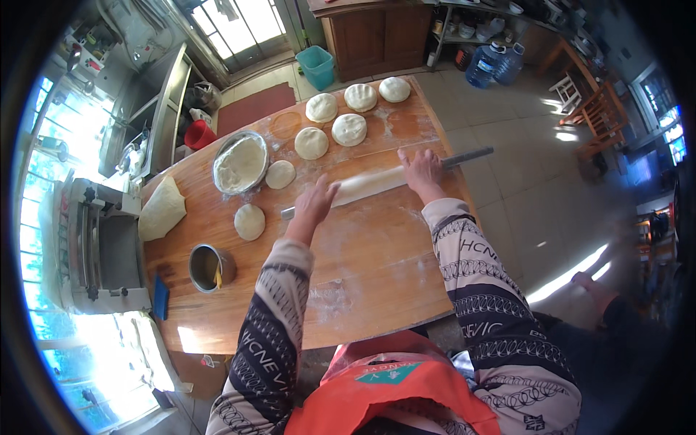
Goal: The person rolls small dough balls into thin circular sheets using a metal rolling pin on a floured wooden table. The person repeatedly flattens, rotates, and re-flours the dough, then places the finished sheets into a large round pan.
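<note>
A long grey rolling pin [468, 156] lies slantwise across the wooden table, its right end reaching past the table edge. Pale dough [370, 186] appears wrapped around its middle. My left hand [314, 202] is over the pin at the dough's left end. Over the dough's right end, my right hand [424, 169] grips the pin with the thumb apart. Beyond my hands sit several round dough pieces [349, 130]. A metal bowl [265, 163] containing flour or dough stands left of them, beside a small dough disc [280, 174].
The floured wooden table [375, 261] also bears a folded dough sheet [163, 209], a metal pot [234, 266] with a yellow-handled tool, and a blue scraper-like object [161, 296]. A roller machine [109, 250] adjoins its left edge. At right, another person's hand [595, 291] shows.
</note>
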`<control>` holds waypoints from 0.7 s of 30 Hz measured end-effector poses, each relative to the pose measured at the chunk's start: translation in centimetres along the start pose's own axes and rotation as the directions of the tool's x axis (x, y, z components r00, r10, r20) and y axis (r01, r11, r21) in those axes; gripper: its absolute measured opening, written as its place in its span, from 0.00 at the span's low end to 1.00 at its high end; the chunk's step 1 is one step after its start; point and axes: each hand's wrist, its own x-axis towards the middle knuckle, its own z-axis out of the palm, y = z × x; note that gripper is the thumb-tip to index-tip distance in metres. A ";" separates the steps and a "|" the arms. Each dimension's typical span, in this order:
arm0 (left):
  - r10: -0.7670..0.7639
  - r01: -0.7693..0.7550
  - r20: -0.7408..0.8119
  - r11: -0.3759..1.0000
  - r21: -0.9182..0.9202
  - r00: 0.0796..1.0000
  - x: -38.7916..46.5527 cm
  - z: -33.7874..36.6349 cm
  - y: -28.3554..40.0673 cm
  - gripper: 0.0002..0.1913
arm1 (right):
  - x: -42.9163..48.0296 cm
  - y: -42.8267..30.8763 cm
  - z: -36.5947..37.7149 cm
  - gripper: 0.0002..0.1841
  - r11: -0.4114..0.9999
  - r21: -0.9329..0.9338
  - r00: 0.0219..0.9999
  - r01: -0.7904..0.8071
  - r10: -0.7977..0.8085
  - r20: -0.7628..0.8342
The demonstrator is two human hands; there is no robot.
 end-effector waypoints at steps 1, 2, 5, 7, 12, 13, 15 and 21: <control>-0.024 0.015 0.084 0.995 0.099 0.996 -3.4 -0.1 -0.3 0.32 | -1.1 0.0 0.9 0.36 0.995 -0.001 0.995 0.096 -0.096 0.001; -0.114 0.106 0.096 0.991 0.079 0.989 -7.1 0.2 -0.9 0.34 | -2.9 -1.1 1.4 0.36 0.979 0.002 0.979 0.206 -0.206 0.000; -0.338 0.339 0.059 0.941 -0.014 0.939 -19.2 2.6 -1.0 0.40 | -7.9 -3.6 3.3 0.34 0.844 -0.007 0.831 0.537 -0.530 -0.172; -0.340 0.338 0.007 0.935 0.112 0.940 -26.9 5.9 0.8 0.42 | -10.5 -3.9 3.8 0.32 0.741 -0.011 0.716 0.672 -0.653 -0.248; 0.041 -0.038 0.218 0.999 -0.020 0.975 -35.4 10.5 14.1 0.42 | -14.4 2.9 -0.8 0.28 0.818 0.144 0.826 0.557 -0.529 -0.194; 0.135 -0.114 0.167 0.985 -0.129 0.977 -35.4 10.6 17.0 0.41 | -15.0 5.0 -1.6 0.27 0.868 0.184 0.884 0.462 -0.434 -0.174; 0.243 -0.196 0.099 0.919 -0.342 0.965 -34.4 13.3 19.7 0.41 | -15.6 10.0 -2.0 0.27 0.872 0.199 0.886 0.447 -0.400 -0.236; -0.369 0.304 0.093 0.569 -0.764 0.925 -33.0 17.1 16.6 0.31 | -16.4 18.7 -0.9 0.24 0.962 0.185 0.970 0.199 -0.166 -0.179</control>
